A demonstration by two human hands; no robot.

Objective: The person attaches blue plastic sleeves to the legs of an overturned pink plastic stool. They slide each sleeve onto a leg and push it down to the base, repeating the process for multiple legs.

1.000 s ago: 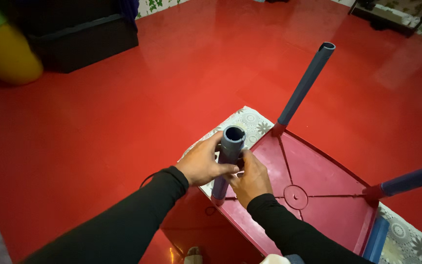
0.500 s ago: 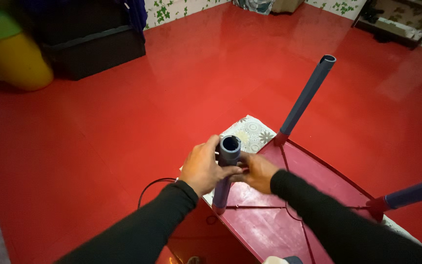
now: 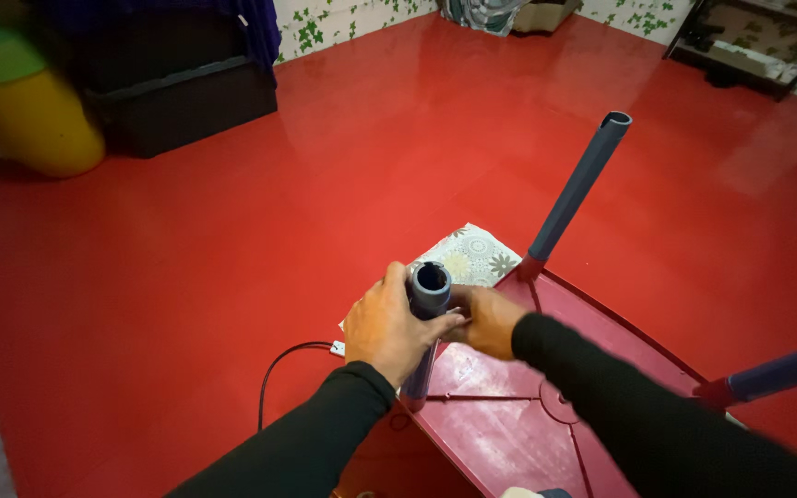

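Near the bottom centre of the head view, both hands close around the top of a blue-grey tube leg point(image 3: 428, 318) that stands upright in the near corner socket of an overturned maroon plastic table point(image 3: 500, 415). The left hand point(image 3: 385, 327) wraps the leg from nine o'clock, its fingers point(image 3: 440, 325) curled tight about the tube just under its open mouth. The right hand point(image 3: 486, 318) meets it from three o'clock, also closed against the tube, though how firmly it grips is hard to tell, since the left hand covers part of it.

A second leg point(image 3: 576, 189) rises slanted at one o'clock from the far corner, and a third leg point(image 3: 786, 371) juts out at four o'clock. A patterned cloth point(image 3: 472, 254) lies under the table on the glossy red floor point(image 3: 232, 231), and a black cable point(image 3: 283, 369) loops away at eight o'clock. A dark cabinet point(image 3: 177, 92) and a yellow and green object point(image 3: 20, 111) sit at ten o'clock.

By the look of it, the step in hand is seating or twisting this leg in its socket. The next move probably calls for a straight axial force with both grips kept firm, so the tube does not tilt in the socket.
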